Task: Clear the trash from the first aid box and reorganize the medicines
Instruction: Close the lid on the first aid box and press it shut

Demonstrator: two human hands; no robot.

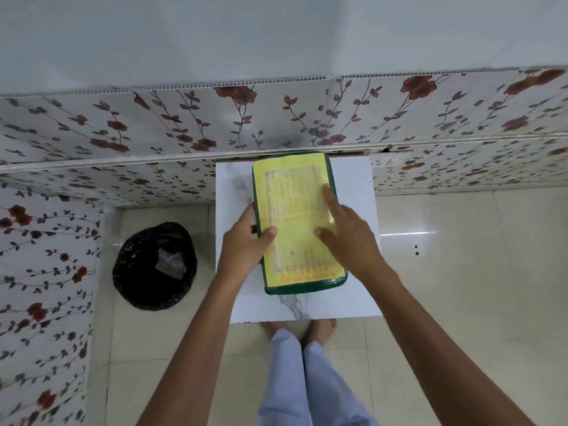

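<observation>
One green first aid box [299,222] with a yellow label lies shut on the white table [353,272]. The left hand [246,244] grips its left edge with curled fingers; the right hand [347,232] rests flat and released on the lid. One black-lined trash bin [153,265] stands on the floor to the left.

Both hands rest on the closed green first aid box [299,224] on the white worktop [353,272], left hand [244,245] gripping its edge, right hand [347,232] flat on the yellow lid.

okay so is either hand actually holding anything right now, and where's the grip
The left hand grips the green first aid box at its left edge, thumb on the yellow lid. The right hand only rests flat on the lid.
</observation>
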